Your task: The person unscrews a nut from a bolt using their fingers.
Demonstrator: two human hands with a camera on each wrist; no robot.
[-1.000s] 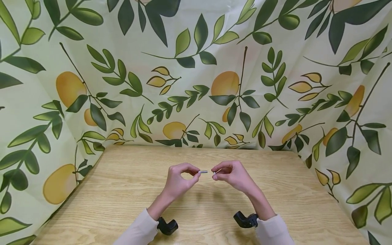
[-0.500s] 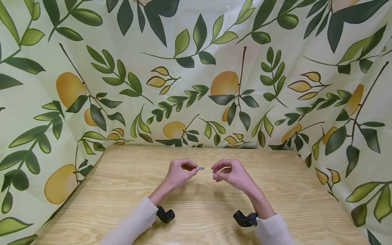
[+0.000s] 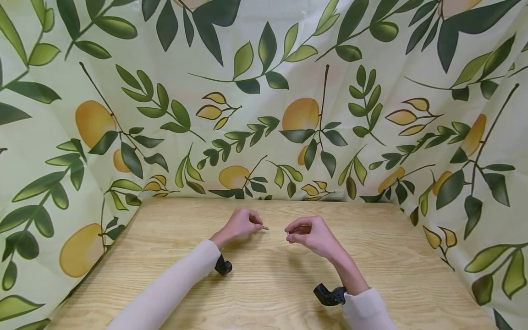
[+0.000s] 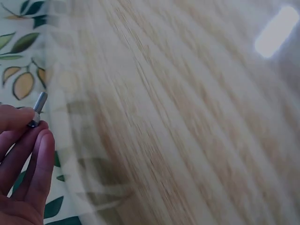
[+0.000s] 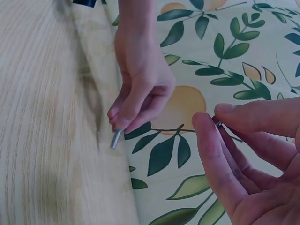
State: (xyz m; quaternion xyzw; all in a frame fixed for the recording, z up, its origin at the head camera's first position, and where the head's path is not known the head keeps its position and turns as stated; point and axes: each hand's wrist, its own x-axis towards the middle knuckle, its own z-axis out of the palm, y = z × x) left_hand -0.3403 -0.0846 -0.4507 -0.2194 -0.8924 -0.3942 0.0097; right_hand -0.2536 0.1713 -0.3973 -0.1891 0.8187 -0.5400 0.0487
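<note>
My left hand pinches a silver bolt by its head between thumb and fingers. The bolt's shank sticks out past the fingertips in the left wrist view and slants down in the right wrist view. Facing it, my right hand pinches a small metal piece between thumb and index finger. Fingertips cover most of that piece, so its shape is hard to tell. A gap separates the two hands, and both are held above the table.
A light wood-grain table lies beneath the hands. Cloth printed with leaves and fruit rises behind it and at both sides. Black wrist cameras are strapped near the sleeves. A bright reflection shows on the tabletop.
My left hand has drawn away to the left with the bolt and turned, so the bolt now tips slightly downward. The right hand has hardly moved.
</note>
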